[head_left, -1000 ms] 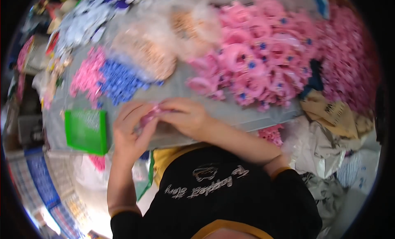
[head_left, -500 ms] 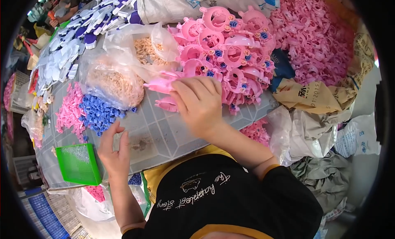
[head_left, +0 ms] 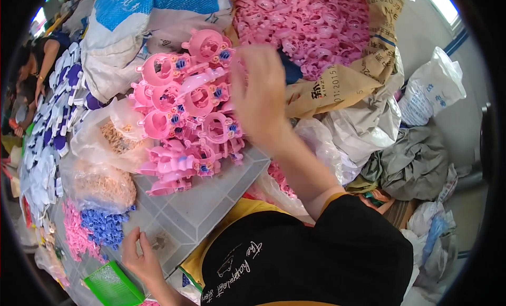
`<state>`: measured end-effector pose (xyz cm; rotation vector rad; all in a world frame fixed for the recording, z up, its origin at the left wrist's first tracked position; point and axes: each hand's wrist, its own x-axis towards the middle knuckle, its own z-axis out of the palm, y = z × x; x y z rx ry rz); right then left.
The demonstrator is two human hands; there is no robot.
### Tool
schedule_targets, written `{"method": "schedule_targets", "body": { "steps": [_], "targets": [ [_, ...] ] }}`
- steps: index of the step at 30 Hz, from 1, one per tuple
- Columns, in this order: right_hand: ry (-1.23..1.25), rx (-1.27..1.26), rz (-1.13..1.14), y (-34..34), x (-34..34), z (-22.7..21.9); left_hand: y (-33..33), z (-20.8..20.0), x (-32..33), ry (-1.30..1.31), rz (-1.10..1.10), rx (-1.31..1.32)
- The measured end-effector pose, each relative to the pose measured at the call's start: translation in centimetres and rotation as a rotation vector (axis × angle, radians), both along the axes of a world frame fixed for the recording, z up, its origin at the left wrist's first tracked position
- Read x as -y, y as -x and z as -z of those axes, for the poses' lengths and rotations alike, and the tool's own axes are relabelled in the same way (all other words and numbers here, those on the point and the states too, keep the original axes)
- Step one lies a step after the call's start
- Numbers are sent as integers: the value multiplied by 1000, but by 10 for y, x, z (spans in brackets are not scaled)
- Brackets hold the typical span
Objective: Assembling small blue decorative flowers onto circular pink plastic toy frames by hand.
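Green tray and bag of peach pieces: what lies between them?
Head view: small blue pieces, small pink pieces beside them, and some grey tabletop.

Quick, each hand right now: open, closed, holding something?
Left hand: open, nothing visible in it, near the blue plastic pieces.
Right hand: blurred, by the pink ring-shaped plastic parts; cannot tell if open or holding anything.

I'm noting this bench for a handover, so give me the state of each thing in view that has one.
Left hand: fingers apart, nothing visibly held
Right hand: blurred, grip unclear
Pink ring-shaped plastic parts: heaped on the grey table
Small blue plastic pieces: loose, piled
Brown printed sack: open, filled with pink plastic pieces
Upper clear plastic bag: open, peach-coloured pieces showing
Green rectangular plastic tray: open-topped, contents unclear
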<state>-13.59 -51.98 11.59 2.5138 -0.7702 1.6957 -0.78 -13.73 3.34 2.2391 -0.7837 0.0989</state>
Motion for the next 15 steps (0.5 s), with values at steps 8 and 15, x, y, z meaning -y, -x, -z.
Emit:
{"method": "schedule_targets", "body": {
  "steps": [8,15],
  "targets": [
    [-693,-576,415,14,208,54,2,5,-4,-11,49,-60],
    [-588,-496,182,-32,225,105,12,0,-12,-69,28,-70]
  ]
}}
